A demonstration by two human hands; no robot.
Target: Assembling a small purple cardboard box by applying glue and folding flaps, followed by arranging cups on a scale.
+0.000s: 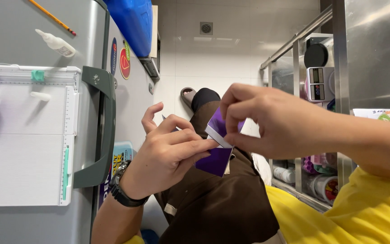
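Head camera, looking down over a lap: two bare hands meet at the centre of the view on one small piece of purple paper (pixel 216 159) with a white reverse, folded and held above brown trousers (pixel 217 208). One left hand (pixel 170 153), with a black wristwatch (pixel 122 190) on its wrist, comes in from seven o'clock, its thumb and forefinger pinched on the paper's left edge and the other fingers loosely curled. One right hand (pixel 267 119), reaching in from three o'clock out of a yellow sleeve (pixel 366 212), has its fingertips closed on the paper's upper fold. At nine o'clock a single white paper trimmer (pixel 28 135), with teal fittings and a ruled edge, lies on a grey surface (pixel 19 27). On that same surface at eleven o'clock lie one orange pencil (pixel 53 17) and one small white glue bottle (pixel 56 43), near each other but apart. A dark grey-green handle (pixel 99 126) curves along the surface's edge, with round stickers just beyond it. One blue plastic object (pixel 134 22) sits at twelve o'clock. The floor is pale tile, with one square drain (pixel 206 28) set in it. One sandalled foot (pixel 188 96) shows just above the hands. At two to four o'clock stands a steel rack (pixel 296 68) holding one small digital device and several jars and containers, too crowded to count.
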